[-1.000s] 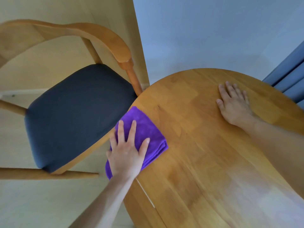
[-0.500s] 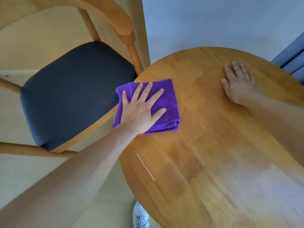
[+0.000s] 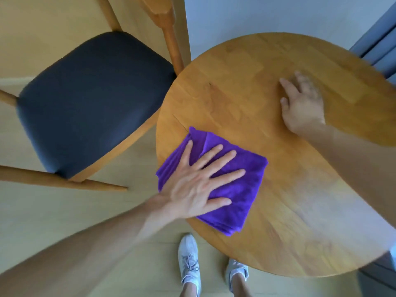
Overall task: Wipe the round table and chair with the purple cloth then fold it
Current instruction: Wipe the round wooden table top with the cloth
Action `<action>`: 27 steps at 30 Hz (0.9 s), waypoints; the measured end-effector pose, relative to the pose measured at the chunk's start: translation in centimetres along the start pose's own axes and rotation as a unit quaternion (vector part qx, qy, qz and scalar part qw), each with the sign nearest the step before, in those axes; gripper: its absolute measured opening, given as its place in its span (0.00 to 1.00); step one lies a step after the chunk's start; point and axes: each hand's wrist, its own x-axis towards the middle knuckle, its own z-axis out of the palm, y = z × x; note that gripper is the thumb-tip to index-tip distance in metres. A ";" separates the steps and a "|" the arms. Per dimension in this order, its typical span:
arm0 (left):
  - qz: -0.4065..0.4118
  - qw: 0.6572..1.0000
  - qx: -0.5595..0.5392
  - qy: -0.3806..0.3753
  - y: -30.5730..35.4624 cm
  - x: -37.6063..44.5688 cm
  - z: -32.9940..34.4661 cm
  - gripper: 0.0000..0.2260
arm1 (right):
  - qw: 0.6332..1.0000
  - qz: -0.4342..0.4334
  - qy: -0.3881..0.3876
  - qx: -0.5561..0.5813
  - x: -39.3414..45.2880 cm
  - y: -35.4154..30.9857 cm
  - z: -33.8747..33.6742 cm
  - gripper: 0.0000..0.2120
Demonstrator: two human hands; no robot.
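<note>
While the pale wooden floor (image 3: 53,211) fills the lower left of the view, the round table (image 3: 246,86) takes the right side, its warm wood top showing joined boards and a thin dark crack near its left edge; just beside it on the left stands the chair (image 3: 92,97), with a dark padded seat on a light wooden frame, one of its back posts rising close to the table's rim; next down in size, the purple cloth (image 3: 242,189) lies folded into a thick square on the near-left part of the table, one edge reaching the rim, its stacked layers showing along the nearest corner; on top of it the left hand (image 3: 197,185) is pressed flat, fingers (image 3: 227,174) straight and spread wide across the fabric, gripping nothing, thumb lying along the cloth's near side, forearm stretching in from the lower left; across the table, well apart from the cloth, the right hand (image 3: 302,103) rests palm down on the bare wood, a little blurred, fingers loosely extended and holding nothing; smallest of all, two white laced shoes (image 3: 189,260) stand on the floor at the table's near edge.
</note>
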 end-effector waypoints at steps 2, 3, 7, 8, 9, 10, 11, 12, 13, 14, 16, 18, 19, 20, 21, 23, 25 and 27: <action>-0.010 1.000 0.025 -0.003 -4.0 -0.6 -0.2 0.31 | 1.000 0.002 -0.003 0.006 -1.7 -0.4 -0.2 0.25; -0.036 0.999 0.027 -0.005 -5.8 -0.5 -0.4 0.30 | 1.000 0.005 -0.001 0.009 -2.5 -0.8 -0.3 0.25; -0.202 0.979 -0.022 -0.013 -7.0 0.3 -0.3 0.29 | 0.999 0.019 0.002 0.030 -5.9 -2.0 -0.7 0.26; -0.235 0.972 -0.022 -0.004 -5.5 0.4 -0.2 0.29 | 0.999 0.029 -0.003 0.044 -6.5 -2.1 -0.8 0.26; -0.256 0.966 -0.020 0.004 -3.6 0.3 0.0 0.29 | 0.997 0.040 -0.008 0.062 -7.2 -2.1 -0.9 0.26; -0.267 0.963 -0.022 0.010 -1.6 0.1 0.0 0.29 | 0.996 0.049 -0.010 0.079 -7.8 -2.1 -1.1 0.26; -0.263 0.964 -0.030 0.015 0.4 -0.2 -0.1 0.29 | 0.994 0.053 -0.009 0.094 -8.3 -2.1 -1.3 0.27; -0.246 0.968 -0.039 0.018 2.3 -0.6 -0.2 0.30 | 0.993 0.055 -0.006 0.106 -8.8 -2.1 -1.6 0.27; -0.218 0.974 -0.050 0.019 4.1 -1.0 -0.2 0.30 | 0.992 0.057 -0.005 0.116 -9.2 -2.2 -1.9 0.27; -0.183 0.981 -0.061 0.016 5.9 -1.4 -0.2 0.31 | 0.991 0.061 -0.005 0.123 -9.7 -2.1 -2.1 0.27; -0.097 0.992 -0.079 0.003 9.4 -1.8 -0.5 0.32 | 0.988 0.080 -0.010 0.130 -10.5 -1.5 -2.8 0.27; -0.018 0.996 -0.087 -0.019 12.4 -1.4 -0.6 0.33 | 0.985 0.105 -0.012 0.134 -11.4 -0.5 -3.4 0.27; 0.011 0.996 -0.085 -0.028 13.5 -0.9 -0.6 0.33 | 0.984 0.117 -0.012 0.137 -11.8 0.1 -3.8 0.28; 0.034 0.995 -0.082 -0.037 14.4 -0.3 -0.6 0.34 | 0.982 0.126 -0.011 0.140 -12.1 0.7 -4.2 0.28; 0.055 0.994 -0.078 -0.045 15.2 0.5 -0.6 0.34 | 0.981 0.131 -0.006 0.142 -12.5 1.3 -4.5 0.29; 0.093 0.992 -0.069 -0.052 16.4 2.0 -0.4 0.34 | 0.978 0.145 0.005 0.147 -13.3 2.7 -5.3 0.29; 0.128 0.988 -0.063 -0.055 17.4 3.6 -0.4 0.34 | 0.974 0.164 0.019 0.157 -14.2 4.2 -6.0 0.29; 0.160 0.984 -0.054 -0.054 18.3 5.2 -0.4 0.34 | 0.970 0.174 0.038 0.167 -15.2 5.6 -6.7 0.30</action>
